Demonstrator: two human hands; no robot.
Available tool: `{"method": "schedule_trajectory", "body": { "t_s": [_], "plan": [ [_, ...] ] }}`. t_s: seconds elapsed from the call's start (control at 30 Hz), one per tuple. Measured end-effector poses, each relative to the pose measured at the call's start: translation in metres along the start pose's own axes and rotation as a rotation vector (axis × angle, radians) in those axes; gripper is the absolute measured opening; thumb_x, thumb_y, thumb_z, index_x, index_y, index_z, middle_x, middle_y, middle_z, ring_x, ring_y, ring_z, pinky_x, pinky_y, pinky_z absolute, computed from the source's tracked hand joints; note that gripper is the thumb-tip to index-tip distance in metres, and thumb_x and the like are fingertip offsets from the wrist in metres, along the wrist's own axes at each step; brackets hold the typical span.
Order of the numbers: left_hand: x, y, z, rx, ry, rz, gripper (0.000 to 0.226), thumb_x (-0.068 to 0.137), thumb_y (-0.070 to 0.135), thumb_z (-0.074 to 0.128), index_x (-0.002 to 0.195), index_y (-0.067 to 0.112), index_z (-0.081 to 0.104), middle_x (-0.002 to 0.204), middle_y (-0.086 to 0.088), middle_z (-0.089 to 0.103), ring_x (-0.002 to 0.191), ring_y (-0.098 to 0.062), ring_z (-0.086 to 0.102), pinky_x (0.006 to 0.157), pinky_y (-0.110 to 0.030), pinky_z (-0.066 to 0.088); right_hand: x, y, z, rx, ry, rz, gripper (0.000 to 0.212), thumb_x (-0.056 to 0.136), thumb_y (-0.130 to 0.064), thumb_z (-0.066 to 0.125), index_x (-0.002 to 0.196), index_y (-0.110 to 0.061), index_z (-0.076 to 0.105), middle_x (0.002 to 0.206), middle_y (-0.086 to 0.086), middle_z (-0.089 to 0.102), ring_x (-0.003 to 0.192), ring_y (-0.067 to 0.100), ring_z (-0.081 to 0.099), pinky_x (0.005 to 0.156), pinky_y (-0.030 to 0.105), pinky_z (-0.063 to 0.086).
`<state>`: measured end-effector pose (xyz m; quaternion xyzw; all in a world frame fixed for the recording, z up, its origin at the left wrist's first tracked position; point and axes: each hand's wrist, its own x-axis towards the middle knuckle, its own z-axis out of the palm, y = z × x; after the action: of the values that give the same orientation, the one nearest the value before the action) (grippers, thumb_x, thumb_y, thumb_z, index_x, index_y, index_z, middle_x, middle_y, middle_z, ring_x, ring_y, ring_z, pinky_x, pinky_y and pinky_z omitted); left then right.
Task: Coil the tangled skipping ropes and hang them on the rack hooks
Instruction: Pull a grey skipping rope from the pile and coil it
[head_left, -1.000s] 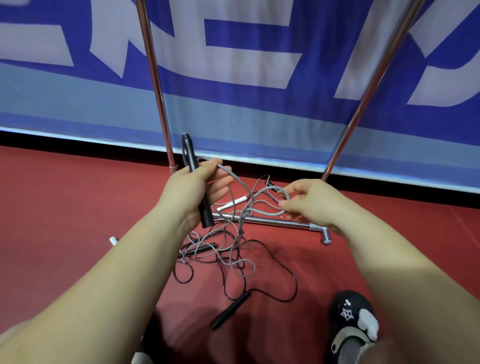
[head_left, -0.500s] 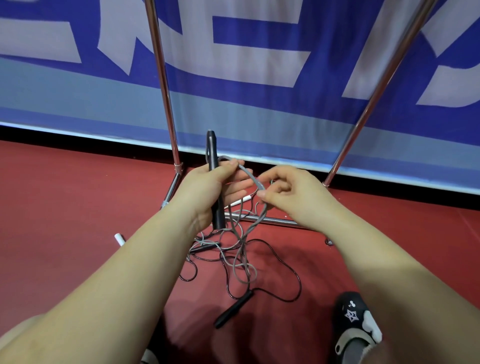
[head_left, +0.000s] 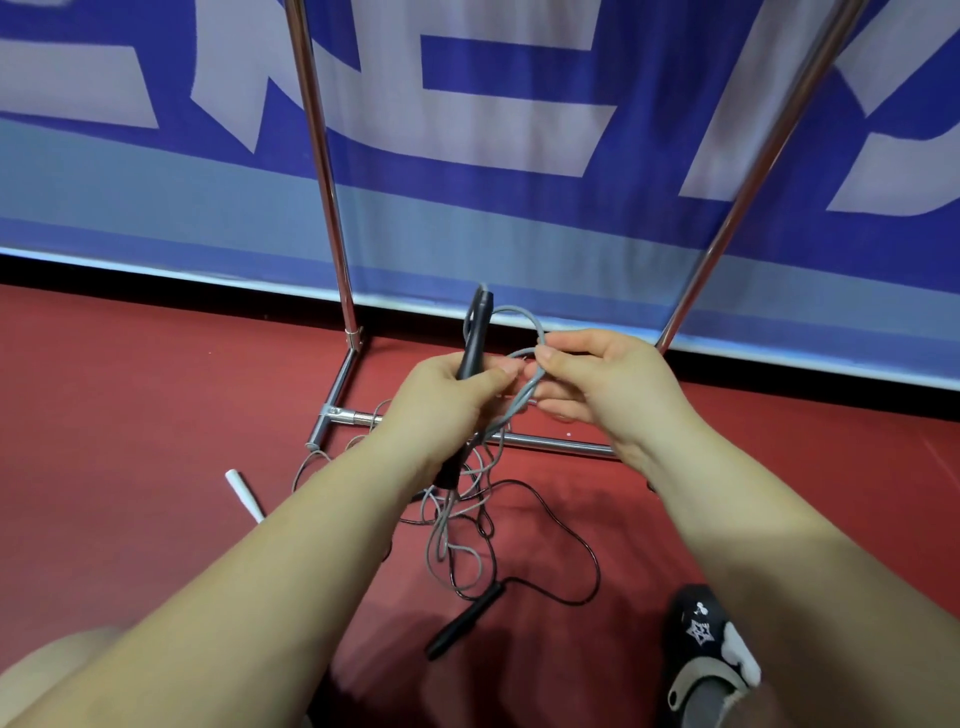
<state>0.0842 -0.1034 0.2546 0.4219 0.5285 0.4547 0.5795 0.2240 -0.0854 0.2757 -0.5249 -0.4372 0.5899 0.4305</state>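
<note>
Both hands' fingers (head_left: 553, 360) round grey rope (head_left: 524, 399)

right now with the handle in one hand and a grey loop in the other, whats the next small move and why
Probably lay the loop pinched by the right hand against the dark handle in the left hand, then reach down for more grey rope. Only one loop is gathered so far; most of the grey rope trails to the floor, crossing the thin black rope, so short pulls seem safer.
</note>
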Motion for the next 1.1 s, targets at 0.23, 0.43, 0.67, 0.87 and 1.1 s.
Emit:
{"method": "schedule_trajectory", "body": {
  "t_s": [0.23, 0.43, 0.67, 0.87, 1.1],
  "plan": [
    [-0.003, 0.003, 0.006, -0.062, -0.131, -0.113, 0.01, 0.091, 0.011, 0.06, 0.085, 0.01, 0.068, 0.072, -0.004, 0.073, 0.066, -0.011, 0.07, 0.063, -0.018, 0.056, -0.001, 0.0, -0.001, -0.162, 0.059, -0.148, 0.013, 0.082, -0.004, 0.07, 0.081, -0.015, 0.064, 0.077, 0.007, 0.069, 0.062, 0.009, 0.064, 0.068, 0.02, 0.052],
    [-0.002, 0.004, 0.005, -0.078, -0.115, -0.116, 0.012, 0.088, 0.009, 0.063, 0.078, 0.014, 0.067, 0.065, 0.001, 0.069, 0.056, -0.008, 0.064, 0.066, -0.02, 0.054, 0.0, 0.0, -0.004, -0.207, 0.047, -0.176, 0.013, 0.082, -0.009, 0.071, 0.081, -0.02, 0.065, 0.071, -0.002, 0.068, 0.058, -0.001, 0.06, 0.061, 0.009, 0.042],
    [0.003, 0.005, 0.004, -0.153, -0.037, -0.011, 0.008, 0.089, 0.007, 0.061, 0.083, 0.012, 0.062, 0.066, 0.001, 0.069, 0.067, -0.013, 0.066, 0.062, -0.019, 0.052, 0.004, 0.001, -0.008, -0.171, 0.03, -0.085, 0.015, 0.087, -0.003, 0.064, 0.08, -0.017, 0.062, 0.067, 0.0, 0.062, 0.05, 0.002, 0.058, 0.054, 0.014, 0.049],
    [0.01, 0.012, -0.007, -0.29, 0.143, 0.036, 0.006, 0.091, 0.008, 0.059, 0.086, 0.01, 0.059, 0.065, 0.001, 0.072, 0.057, -0.007, 0.067, 0.062, -0.019, 0.056, 0.013, 0.015, -0.022, -0.434, 0.026, 0.001, 0.02, 0.085, 0.003, 0.065, 0.076, -0.014, 0.058, 0.064, 0.005, 0.059, 0.044, 0.004, 0.055, 0.047, 0.016, 0.047],
    [0.019, 0.032, -0.038, -0.514, 0.293, 0.006, 0.006, 0.094, 0.011, 0.057, 0.089, 0.012, 0.055, 0.063, 0.002, 0.071, 0.058, -0.009, 0.07, 0.051, -0.019, 0.055, 0.024, 0.038, -0.041, -0.63, 0.05, 0.235, 0.024, 0.088, 0.001, 0.063, 0.074, -0.014, 0.051, 0.061, 0.005, 0.056, 0.032, 0.001, 0.05, 0.038, 0.014, 0.041]
  ]
}}
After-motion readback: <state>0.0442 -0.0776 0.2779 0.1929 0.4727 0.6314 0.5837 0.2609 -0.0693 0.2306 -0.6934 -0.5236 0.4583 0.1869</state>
